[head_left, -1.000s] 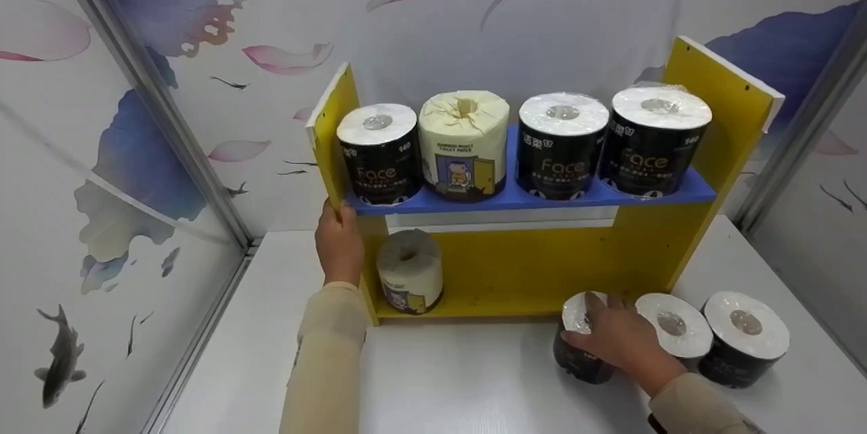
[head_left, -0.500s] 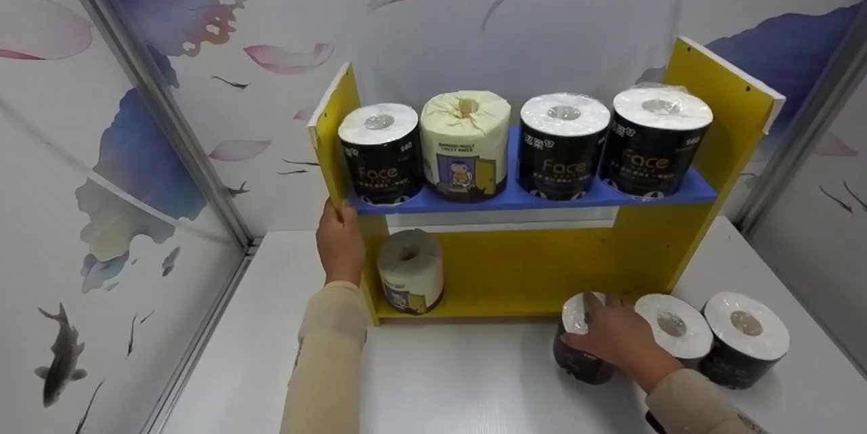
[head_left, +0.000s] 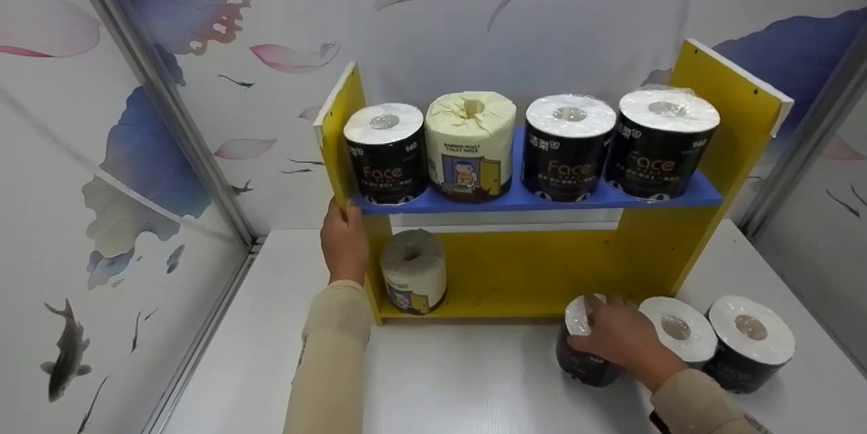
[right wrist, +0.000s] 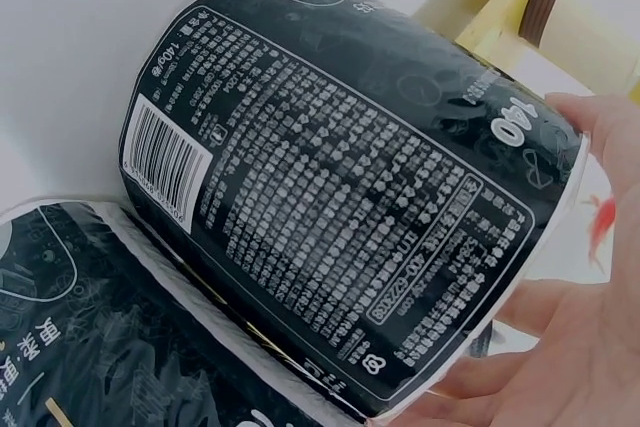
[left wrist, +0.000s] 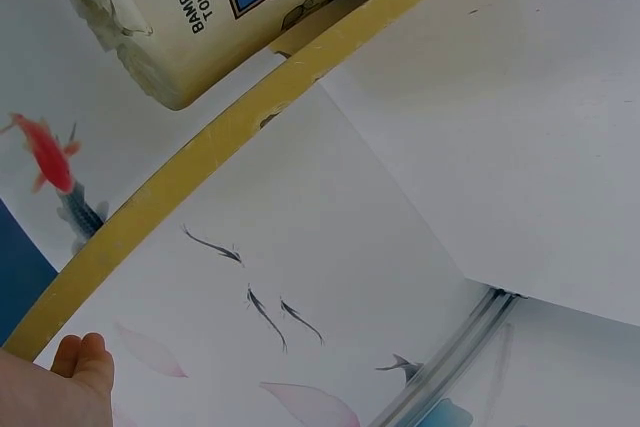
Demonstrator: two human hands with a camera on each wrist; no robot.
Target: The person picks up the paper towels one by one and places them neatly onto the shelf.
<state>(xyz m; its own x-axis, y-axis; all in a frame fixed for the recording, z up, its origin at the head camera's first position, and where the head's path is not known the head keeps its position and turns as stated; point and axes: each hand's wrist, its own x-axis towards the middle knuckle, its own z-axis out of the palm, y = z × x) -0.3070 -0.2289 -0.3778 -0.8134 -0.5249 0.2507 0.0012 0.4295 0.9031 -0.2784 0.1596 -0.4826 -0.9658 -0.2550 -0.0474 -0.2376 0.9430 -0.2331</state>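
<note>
My left hand (head_left: 344,241) holds the left side panel of a yellow and blue shelf (head_left: 535,268), just below its blue board. In the left wrist view, fingertips (left wrist: 92,352) show beside the panel's yellow edge (left wrist: 200,157). At the front right, my right hand (head_left: 626,336) grips the top of a black-wrapped toilet roll (head_left: 582,359) that stands on the table. The right wrist view has this roll (right wrist: 330,197) up close, thumb on one side of its end and fingers on the other. Part of its white top is hidden by the hand.
Two more black-wrapped rolls, a nearer one (head_left: 677,329) and an outer one (head_left: 752,332), stand right of the hand. On the blue board sit three black rolls and a cream roll (head_left: 471,143). Another cream roll (head_left: 413,275) occupies the lower shelf's left end. Printed walls surround the white table (head_left: 460,380).
The head view has shifted very slightly. Both hands keep their holds, and the rolls stay where they were.
</note>
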